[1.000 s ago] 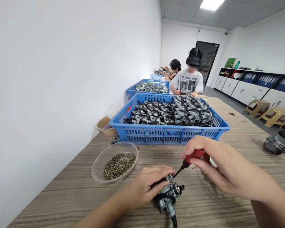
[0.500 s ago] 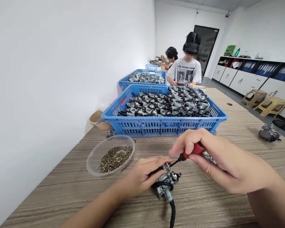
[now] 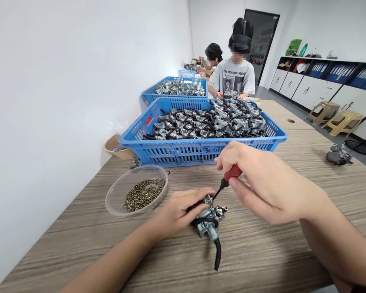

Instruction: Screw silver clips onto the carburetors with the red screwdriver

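Observation:
A small metal carburetor (image 3: 208, 224) with a black hose (image 3: 217, 254) rests on the wooden table, its hose end toward me. My left hand (image 3: 183, 209) is closed around its far left side, thumb and fingers gripping it. In my right hand (image 3: 256, 183) is a red-handled screwdriver (image 3: 232, 173), slanting down to the left. Its dark shaft meets the top of the carburetor near my left fingertips; the exact contact of the tip is too small to make out. Left of my left hand stands a clear round tub (image 3: 112, 200) of small brass-coloured screws (image 3: 144, 194).
A blue crate (image 3: 177, 156) full of carburetors stands just beyond my hands, with another blue crate (image 3: 149, 87) behind it. One carburetor (image 3: 338, 154) lies at the table's right. Two people (image 3: 234, 77) sit farther back. A tan container (image 3: 118, 148) is by the wall.
The whole view has shifted, so things sit higher in it. My right hand has turned and the screwdriver stands more steeply. My left hand still holds the carburetor.

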Available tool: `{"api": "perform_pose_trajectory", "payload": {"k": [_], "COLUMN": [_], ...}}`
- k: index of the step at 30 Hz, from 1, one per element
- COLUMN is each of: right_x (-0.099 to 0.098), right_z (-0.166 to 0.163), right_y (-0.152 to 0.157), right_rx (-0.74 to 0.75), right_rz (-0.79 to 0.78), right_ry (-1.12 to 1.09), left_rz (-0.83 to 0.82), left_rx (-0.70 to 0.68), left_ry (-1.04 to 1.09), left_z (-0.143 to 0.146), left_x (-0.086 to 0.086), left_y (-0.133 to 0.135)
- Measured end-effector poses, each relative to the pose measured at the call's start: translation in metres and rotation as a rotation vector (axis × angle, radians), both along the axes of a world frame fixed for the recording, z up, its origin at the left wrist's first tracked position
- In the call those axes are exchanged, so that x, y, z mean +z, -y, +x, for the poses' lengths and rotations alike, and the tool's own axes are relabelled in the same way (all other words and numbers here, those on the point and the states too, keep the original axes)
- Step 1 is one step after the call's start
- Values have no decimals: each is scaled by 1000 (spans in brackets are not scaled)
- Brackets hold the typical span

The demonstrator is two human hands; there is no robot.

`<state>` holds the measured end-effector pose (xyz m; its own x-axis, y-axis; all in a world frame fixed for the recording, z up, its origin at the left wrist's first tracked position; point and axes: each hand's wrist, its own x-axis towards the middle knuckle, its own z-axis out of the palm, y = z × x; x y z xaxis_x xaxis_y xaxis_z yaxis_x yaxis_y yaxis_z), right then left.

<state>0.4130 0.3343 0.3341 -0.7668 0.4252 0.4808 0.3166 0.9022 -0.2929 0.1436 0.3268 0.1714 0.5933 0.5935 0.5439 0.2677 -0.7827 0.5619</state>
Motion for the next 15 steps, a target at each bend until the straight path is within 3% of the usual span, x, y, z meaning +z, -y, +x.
{"api": "perform_pose_trajectory", "payload": {"k": [4, 6, 11, 13, 15], "right_x": [6, 3, -9, -9, -4], "right_z": [-1, -5, -16, -17, -16], "right_y": [5, 3, 0, 4, 10], "right_rx": [139, 137, -180, -212, -184], "right_rz": [-140, -43, 403, 429, 329], "right_ry": [-25, -34, -104, -77, -23], "left_rz": [-2, 4, 7, 0, -5], "left_rx": [-9, -16, 8, 2, -8], "left_ry": [9, 24, 28, 25, 30], "left_z": [1, 2, 4, 3, 3], "left_x": [-1, 0, 3, 2, 1], "left_y": [0, 0, 1, 0, 0]}}
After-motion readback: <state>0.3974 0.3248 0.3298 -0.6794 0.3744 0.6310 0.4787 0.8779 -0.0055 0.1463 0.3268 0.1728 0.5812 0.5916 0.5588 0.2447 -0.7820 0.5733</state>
